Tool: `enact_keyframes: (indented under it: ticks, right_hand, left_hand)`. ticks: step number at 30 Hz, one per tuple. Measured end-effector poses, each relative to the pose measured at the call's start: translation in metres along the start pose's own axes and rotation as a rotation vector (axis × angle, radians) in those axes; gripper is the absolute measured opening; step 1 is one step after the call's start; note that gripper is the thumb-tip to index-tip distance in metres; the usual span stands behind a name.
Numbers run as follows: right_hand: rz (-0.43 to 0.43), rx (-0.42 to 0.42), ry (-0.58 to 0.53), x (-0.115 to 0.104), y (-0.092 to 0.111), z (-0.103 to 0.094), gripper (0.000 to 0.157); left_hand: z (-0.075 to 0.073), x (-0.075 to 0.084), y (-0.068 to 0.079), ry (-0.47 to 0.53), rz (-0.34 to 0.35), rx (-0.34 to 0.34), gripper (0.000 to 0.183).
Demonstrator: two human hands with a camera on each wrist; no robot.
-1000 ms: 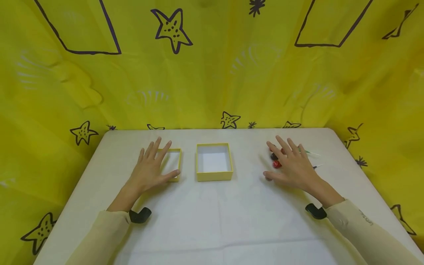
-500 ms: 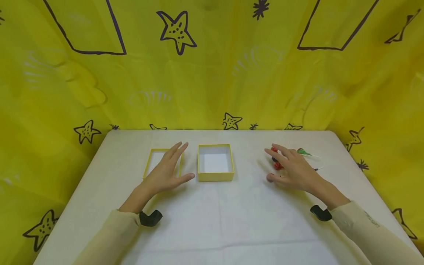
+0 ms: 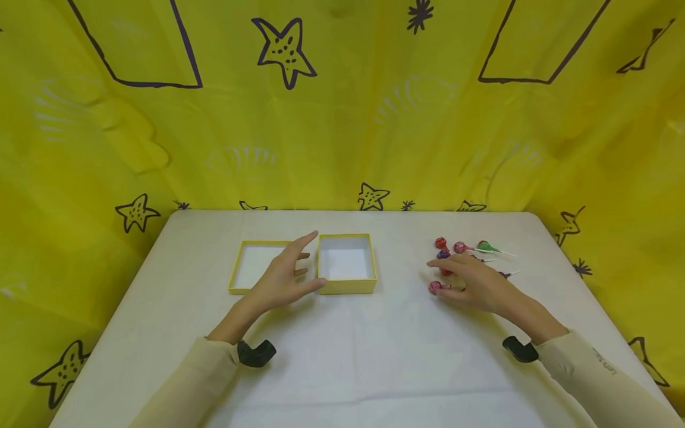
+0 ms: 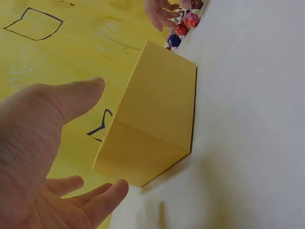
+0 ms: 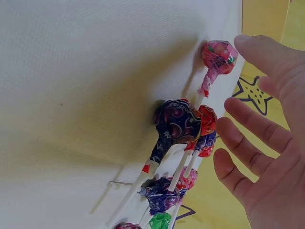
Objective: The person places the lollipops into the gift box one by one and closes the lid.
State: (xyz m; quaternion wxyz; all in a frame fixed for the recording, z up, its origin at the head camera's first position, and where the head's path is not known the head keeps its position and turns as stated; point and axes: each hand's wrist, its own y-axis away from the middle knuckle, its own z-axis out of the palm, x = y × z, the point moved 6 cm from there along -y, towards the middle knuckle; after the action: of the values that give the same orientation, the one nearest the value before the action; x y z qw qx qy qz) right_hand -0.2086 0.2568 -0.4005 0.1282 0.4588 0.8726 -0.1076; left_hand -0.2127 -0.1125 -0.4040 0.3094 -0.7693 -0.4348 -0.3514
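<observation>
My left hand [image 3: 283, 279] hovers at the left side of a yellow open-topped box [image 3: 346, 286] with a white inside, thumb and fingers spread apart. In the left wrist view the box [image 4: 147, 105] stands just beyond the fingertips, its yellow outer walls showing. My right hand [image 3: 476, 282] is over several wrapped lollipops, fingers relaxed and holding nothing. A pink lollipop [image 5: 219, 57] lies near the thumb tip in the right wrist view. A dark purple lollipop [image 5: 178, 121] lies beside the fingers. Red and green lollipops [image 3: 487, 246] lie behind the hand, some partly hidden.
A shallow yellow-rimmed lid [image 3: 246, 267] lies left of the box, partly covered by my left hand. Everything rests on a white-covered table [image 3: 353, 356]. A yellow curtain [image 3: 332, 119] with drawn starfish hangs right behind the table's far edge.
My left hand has moved right, from over the lid to the box's left side. My right hand has lowered slightly toward the lollipops, uncovering more of them.
</observation>
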Motion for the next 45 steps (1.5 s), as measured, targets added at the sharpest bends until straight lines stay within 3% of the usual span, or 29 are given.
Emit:
enact_keyframes:
  ticks: [4,9,16,26,45]
  right_hand:
    - [0.027,-0.03,-0.017,0.001,0.001,0.003,0.047]
    - [0.024,-0.053,-0.034,0.003,0.0,0.009,0.034]
    - [-0.005,-0.055,-0.029,0.001,-0.001,0.013,0.021]
    - [-0.025,-0.055,-0.038,-0.002,-0.003,0.012,0.02]
    - [0.012,-0.145,-0.185,0.002,-0.014,0.002,0.018]
  left_hand:
    - [0.004,-0.005,-0.002,0.086,-0.106,-0.001,0.095]
    - [0.008,-0.007,-0.004,0.132,-0.168,0.008,0.089]
    - [0.011,-0.011,-0.002,0.123,-0.169,0.008,0.085]
    - [0.012,-0.013,0.0,0.185,-0.193,-0.007,0.082]
    - [0.017,-0.023,-0.001,0.43,-0.241,-0.085,0.086]
